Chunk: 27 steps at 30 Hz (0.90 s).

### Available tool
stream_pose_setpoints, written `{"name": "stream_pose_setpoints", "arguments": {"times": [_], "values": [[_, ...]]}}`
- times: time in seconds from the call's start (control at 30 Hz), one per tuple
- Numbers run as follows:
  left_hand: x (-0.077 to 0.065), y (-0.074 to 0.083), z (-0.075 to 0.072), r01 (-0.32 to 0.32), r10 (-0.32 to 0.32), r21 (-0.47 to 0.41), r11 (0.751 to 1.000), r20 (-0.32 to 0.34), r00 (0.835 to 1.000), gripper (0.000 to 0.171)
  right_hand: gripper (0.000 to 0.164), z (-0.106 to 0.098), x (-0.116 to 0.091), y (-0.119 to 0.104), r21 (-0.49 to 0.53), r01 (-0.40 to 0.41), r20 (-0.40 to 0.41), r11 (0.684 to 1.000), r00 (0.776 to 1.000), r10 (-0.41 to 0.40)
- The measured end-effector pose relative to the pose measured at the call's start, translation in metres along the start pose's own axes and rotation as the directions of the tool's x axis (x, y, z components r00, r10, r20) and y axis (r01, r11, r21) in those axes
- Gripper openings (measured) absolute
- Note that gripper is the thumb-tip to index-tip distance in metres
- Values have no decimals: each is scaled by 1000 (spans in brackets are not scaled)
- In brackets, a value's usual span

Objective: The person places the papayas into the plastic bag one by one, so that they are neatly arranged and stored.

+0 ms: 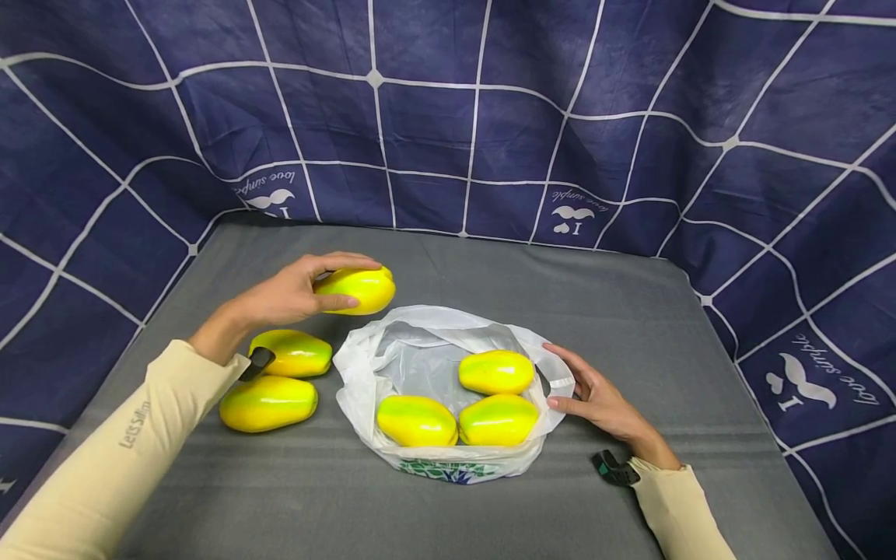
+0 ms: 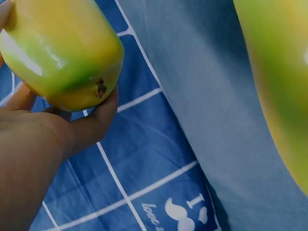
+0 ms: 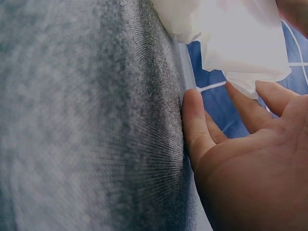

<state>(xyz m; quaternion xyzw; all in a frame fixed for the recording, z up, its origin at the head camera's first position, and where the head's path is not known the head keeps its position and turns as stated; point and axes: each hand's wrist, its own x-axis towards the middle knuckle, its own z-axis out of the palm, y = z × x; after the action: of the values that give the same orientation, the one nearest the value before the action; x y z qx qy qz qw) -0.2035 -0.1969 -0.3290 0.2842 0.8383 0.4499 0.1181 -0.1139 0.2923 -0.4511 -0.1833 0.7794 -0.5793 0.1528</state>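
Observation:
My left hand [image 1: 290, 292] grips a glossy yellow-green papaya [image 1: 367, 291], held up behind and left of a white plastic bag [image 1: 360, 404]. The left wrist view shows the papaya's [image 2: 72, 53] brown stem spot, with fingers curled around it. The bag's mouth gapes upward, and three papayas [image 1: 497, 420] lie inside. At the bag's right rim, my right hand [image 1: 605, 408] touches the plastic with fingers and thumb spread apart. Seen from the right wrist, the fingers [image 3: 269, 96] reach the bag's edge [image 3: 243, 43] fairly straight.
Two more papayas, a rear one [image 1: 297, 354] and a front one [image 1: 269, 404], lie left of the bag, below my left forearm. A grey cloth [image 1: 462, 521] covers the table. Dark blue curtains [image 1: 434, 124] with white grid lines enclose the back and sides.

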Motion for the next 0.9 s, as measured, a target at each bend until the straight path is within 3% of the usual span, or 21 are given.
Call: {"name": "stream_pose_setpoints", "arguments": {"times": [0.3, 0.53, 0.9], "values": [[7, 15, 25, -68, 70, -21, 997, 97, 993, 55, 85, 1, -1, -1, 3, -17, -8, 1000, 1000, 17], [7, 27, 50, -78, 86, -56, 995, 159, 983, 58, 85, 0, 0, -3, -1, -13, -6, 1000, 1000, 13], [13, 24, 85, -119, 120, -20, 993, 251, 961, 55, 85, 0, -1, -2, -20, -3, -6, 1000, 1000, 3]]}}
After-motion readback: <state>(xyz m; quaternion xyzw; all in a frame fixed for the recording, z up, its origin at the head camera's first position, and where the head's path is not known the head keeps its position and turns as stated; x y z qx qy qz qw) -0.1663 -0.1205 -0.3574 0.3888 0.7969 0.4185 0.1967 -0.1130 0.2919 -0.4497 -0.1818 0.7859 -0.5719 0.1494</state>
